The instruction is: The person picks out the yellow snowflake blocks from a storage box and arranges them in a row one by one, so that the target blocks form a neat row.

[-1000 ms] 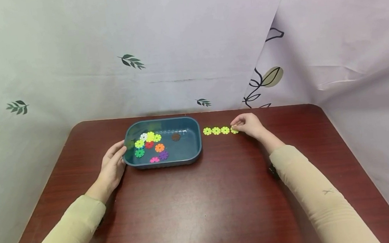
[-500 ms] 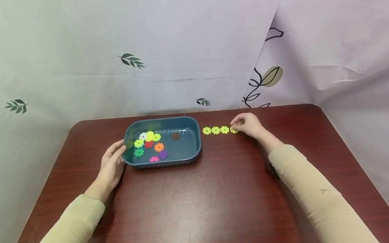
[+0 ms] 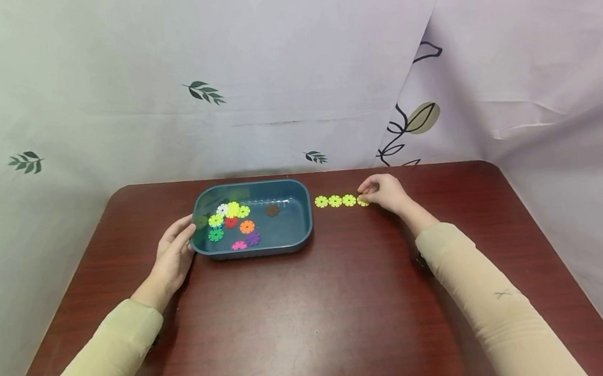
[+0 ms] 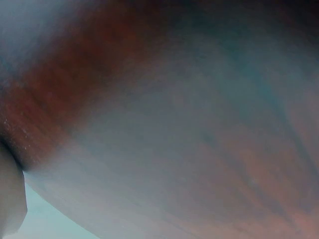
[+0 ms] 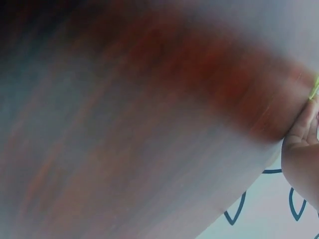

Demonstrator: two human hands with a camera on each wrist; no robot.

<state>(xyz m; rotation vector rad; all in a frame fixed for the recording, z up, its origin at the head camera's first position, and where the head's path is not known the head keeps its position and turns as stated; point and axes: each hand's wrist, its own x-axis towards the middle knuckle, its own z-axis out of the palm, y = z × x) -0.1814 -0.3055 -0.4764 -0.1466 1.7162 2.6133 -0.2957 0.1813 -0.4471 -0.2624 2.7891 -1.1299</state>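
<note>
A dark blue tray stands on the table, with several notched plastic snowflake discs in it, mostly towards its left side. My left hand grips the tray's left end, its thumb at the rim. To the right of the tray, yellow snowflake discs lie flat in a straight row. At the row's right end my right hand pinches a yellow snowflake disc, partly hidden by the fingers. In the right wrist view that disc's yellow edge shows at the fingertips. The left wrist view is mostly blurred tabletop.
Inside the tray lie orange, purple, green and brown discs, among others. The reddish-brown table reaches back to a pale cloth printed with leaves.
</note>
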